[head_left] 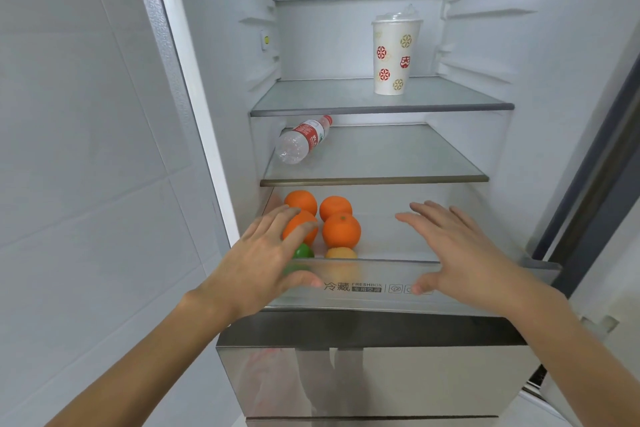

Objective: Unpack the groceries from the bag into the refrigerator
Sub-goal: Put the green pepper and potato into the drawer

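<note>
White tiled wall at left, open fridge beside it. Paper cup stands upright on the top shelf, toward its right side. Water bottle lies on its side at the left edge of the middle shelf. Drawer below is pulled out. Four oranges, a lime and a yellow fruit sit in its left half. Left hand and right hand reach over the drawer's front rim, fingers spread and straight, thumbs on the front panel, clamped on nothing. Left fingers overlap one orange; contact unclear.

Both hands, left hand and right hand, rest spread on the crisper drawer holding oranges.
</note>
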`<act>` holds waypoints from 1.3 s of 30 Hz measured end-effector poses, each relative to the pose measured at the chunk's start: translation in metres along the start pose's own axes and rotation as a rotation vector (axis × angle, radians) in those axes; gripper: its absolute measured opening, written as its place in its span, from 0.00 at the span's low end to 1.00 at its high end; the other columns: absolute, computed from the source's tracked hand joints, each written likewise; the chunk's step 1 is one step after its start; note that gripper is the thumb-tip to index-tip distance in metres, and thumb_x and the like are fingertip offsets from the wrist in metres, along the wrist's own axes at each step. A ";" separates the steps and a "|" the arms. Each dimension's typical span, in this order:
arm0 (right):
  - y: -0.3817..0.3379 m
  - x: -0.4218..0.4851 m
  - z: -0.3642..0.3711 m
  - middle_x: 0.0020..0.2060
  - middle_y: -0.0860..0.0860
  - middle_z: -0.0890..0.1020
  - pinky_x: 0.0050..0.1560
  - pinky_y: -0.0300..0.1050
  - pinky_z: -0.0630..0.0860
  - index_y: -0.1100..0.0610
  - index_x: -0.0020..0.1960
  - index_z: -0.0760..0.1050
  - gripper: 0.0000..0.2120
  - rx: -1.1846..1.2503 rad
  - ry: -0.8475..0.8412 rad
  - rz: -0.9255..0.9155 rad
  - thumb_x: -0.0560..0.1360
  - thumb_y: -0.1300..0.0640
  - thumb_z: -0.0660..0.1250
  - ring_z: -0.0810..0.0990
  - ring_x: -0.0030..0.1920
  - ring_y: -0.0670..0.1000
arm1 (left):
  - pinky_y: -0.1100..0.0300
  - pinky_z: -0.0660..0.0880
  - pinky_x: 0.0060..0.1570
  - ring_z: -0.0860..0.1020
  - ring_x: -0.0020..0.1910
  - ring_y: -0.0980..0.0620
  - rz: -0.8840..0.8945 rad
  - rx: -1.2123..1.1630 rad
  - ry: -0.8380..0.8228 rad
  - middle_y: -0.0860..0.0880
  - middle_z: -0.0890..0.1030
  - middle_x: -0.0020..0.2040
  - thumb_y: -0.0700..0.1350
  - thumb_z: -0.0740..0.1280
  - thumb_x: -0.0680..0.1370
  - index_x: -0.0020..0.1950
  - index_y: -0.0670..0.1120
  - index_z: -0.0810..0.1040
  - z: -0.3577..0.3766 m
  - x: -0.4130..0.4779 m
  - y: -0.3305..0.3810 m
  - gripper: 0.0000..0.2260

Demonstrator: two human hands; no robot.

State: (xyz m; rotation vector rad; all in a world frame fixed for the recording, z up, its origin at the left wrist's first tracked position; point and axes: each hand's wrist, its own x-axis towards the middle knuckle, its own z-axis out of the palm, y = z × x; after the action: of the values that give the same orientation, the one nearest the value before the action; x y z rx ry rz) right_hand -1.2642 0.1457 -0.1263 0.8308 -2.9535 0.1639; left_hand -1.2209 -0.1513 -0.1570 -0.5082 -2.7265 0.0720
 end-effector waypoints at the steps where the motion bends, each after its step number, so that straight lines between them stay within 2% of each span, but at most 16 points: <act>1: 0.002 0.003 0.001 0.79 0.47 0.52 0.78 0.46 0.40 0.44 0.77 0.56 0.41 -0.013 0.008 -0.005 0.70 0.45 0.74 0.44 0.79 0.49 | 0.48 0.64 0.72 0.63 0.74 0.42 0.001 0.015 0.003 0.43 0.67 0.74 0.72 0.55 0.75 0.74 0.51 0.65 0.001 0.002 0.001 0.35; 3: 0.007 0.010 0.005 0.78 0.47 0.57 0.77 0.45 0.45 0.45 0.76 0.60 0.38 -0.012 0.063 0.016 0.71 0.47 0.74 0.50 0.78 0.50 | 0.46 0.65 0.71 0.64 0.74 0.40 -0.008 0.059 0.015 0.41 0.68 0.73 0.71 0.53 0.76 0.74 0.49 0.67 0.007 0.012 0.002 0.35; 5: 0.015 0.018 0.008 0.77 0.49 0.57 0.76 0.47 0.52 0.47 0.77 0.57 0.42 0.023 0.127 0.083 0.70 0.47 0.75 0.56 0.77 0.53 | 0.43 0.65 0.72 0.64 0.74 0.38 -0.031 0.084 0.030 0.39 0.68 0.73 0.71 0.52 0.75 0.73 0.48 0.68 0.013 0.027 0.001 0.36; 7: 0.023 0.028 0.013 0.78 0.51 0.55 0.76 0.50 0.56 0.49 0.78 0.55 0.45 0.049 0.196 0.132 0.69 0.45 0.76 0.56 0.77 0.55 | 0.41 0.64 0.71 0.64 0.74 0.37 -0.045 0.106 0.049 0.38 0.68 0.74 0.71 0.52 0.74 0.73 0.47 0.69 0.019 0.045 -0.003 0.37; 9: 0.030 0.039 0.020 0.79 0.53 0.53 0.77 0.53 0.56 0.52 0.78 0.54 0.46 0.032 0.251 0.163 0.69 0.44 0.75 0.53 0.78 0.56 | 0.40 0.63 0.70 0.64 0.74 0.37 -0.050 0.140 0.054 0.37 0.68 0.73 0.72 0.52 0.73 0.73 0.46 0.69 0.023 0.061 -0.011 0.39; 12: 0.031 0.061 0.027 0.79 0.56 0.53 0.78 0.53 0.50 0.56 0.78 0.54 0.47 -0.026 0.315 0.180 0.69 0.43 0.75 0.49 0.79 0.56 | 0.38 0.63 0.69 0.64 0.73 0.37 -0.082 0.154 0.047 0.38 0.68 0.72 0.73 0.52 0.71 0.73 0.46 0.69 0.030 0.081 -0.026 0.40; 17: 0.029 0.098 0.032 0.78 0.59 0.54 0.78 0.53 0.47 0.58 0.78 0.54 0.46 -0.073 0.329 0.176 0.70 0.47 0.75 0.48 0.79 0.58 | 0.39 0.64 0.70 0.65 0.73 0.39 -0.140 0.108 0.035 0.41 0.70 0.72 0.73 0.51 0.70 0.69 0.44 0.70 0.045 0.102 -0.045 0.40; 20: 0.034 0.115 0.034 0.78 0.60 0.56 0.78 0.54 0.47 0.59 0.78 0.54 0.46 -0.105 0.321 0.208 0.70 0.47 0.75 0.50 0.79 0.59 | 0.43 0.64 0.70 0.68 0.71 0.41 -0.148 0.096 0.049 0.43 0.72 0.69 0.70 0.58 0.70 0.70 0.45 0.70 0.052 0.115 -0.047 0.37; 23: 0.038 0.130 0.040 0.76 0.62 0.61 0.77 0.54 0.49 0.62 0.76 0.58 0.44 -0.130 0.324 0.230 0.69 0.48 0.76 0.54 0.78 0.61 | 0.48 0.70 0.62 0.72 0.64 0.41 -0.202 0.040 0.070 0.45 0.74 0.63 0.64 0.69 0.70 0.65 0.45 0.73 0.055 0.127 -0.046 0.31; 26: 0.038 0.142 0.044 0.74 0.61 0.65 0.77 0.53 0.52 0.63 0.75 0.60 0.42 -0.127 0.326 0.251 0.70 0.51 0.76 0.57 0.77 0.60 | 0.48 0.76 0.49 0.70 0.61 0.43 -0.287 -0.008 0.048 0.46 0.72 0.60 0.63 0.73 0.69 0.60 0.45 0.72 0.050 0.139 -0.045 0.29; 30: 0.041 0.146 0.044 0.69 0.60 0.70 0.74 0.54 0.58 0.64 0.73 0.64 0.42 -0.112 0.366 0.274 0.66 0.52 0.78 0.63 0.74 0.61 | 0.48 0.77 0.45 0.69 0.62 0.44 -0.307 -0.036 0.053 0.47 0.72 0.59 0.64 0.74 0.67 0.59 0.47 0.72 0.049 0.143 -0.048 0.30; 33: 0.040 0.143 0.047 0.68 0.61 0.72 0.72 0.54 0.60 0.64 0.71 0.66 0.38 -0.114 0.355 0.284 0.68 0.51 0.77 0.64 0.73 0.61 | 0.47 0.79 0.43 0.70 0.61 0.43 -0.289 -0.044 0.101 0.46 0.73 0.60 0.61 0.74 0.69 0.60 0.45 0.74 0.055 0.137 -0.049 0.28; 35: 0.036 0.138 0.049 0.71 0.60 0.70 0.73 0.54 0.58 0.63 0.72 0.65 0.35 -0.114 0.356 0.286 0.72 0.51 0.74 0.63 0.75 0.60 | 0.47 0.79 0.44 0.71 0.60 0.41 -0.282 -0.022 0.119 0.45 0.73 0.60 0.58 0.74 0.71 0.60 0.44 0.74 0.057 0.133 -0.047 0.25; 39: 0.027 0.118 0.050 0.72 0.58 0.69 0.75 0.54 0.57 0.62 0.72 0.65 0.27 -0.083 0.390 0.243 0.76 0.57 0.68 0.63 0.75 0.58 | 0.46 0.72 0.59 0.73 0.62 0.39 -0.214 -0.004 0.151 0.43 0.75 0.63 0.51 0.75 0.71 0.65 0.44 0.74 0.058 0.121 -0.045 0.25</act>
State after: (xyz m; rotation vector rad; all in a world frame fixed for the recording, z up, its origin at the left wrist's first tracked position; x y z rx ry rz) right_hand -1.3807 0.1014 -0.1673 0.3737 -2.6568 0.1897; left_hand -1.3619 -0.1494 -0.1640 -0.2107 -2.6151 -0.0265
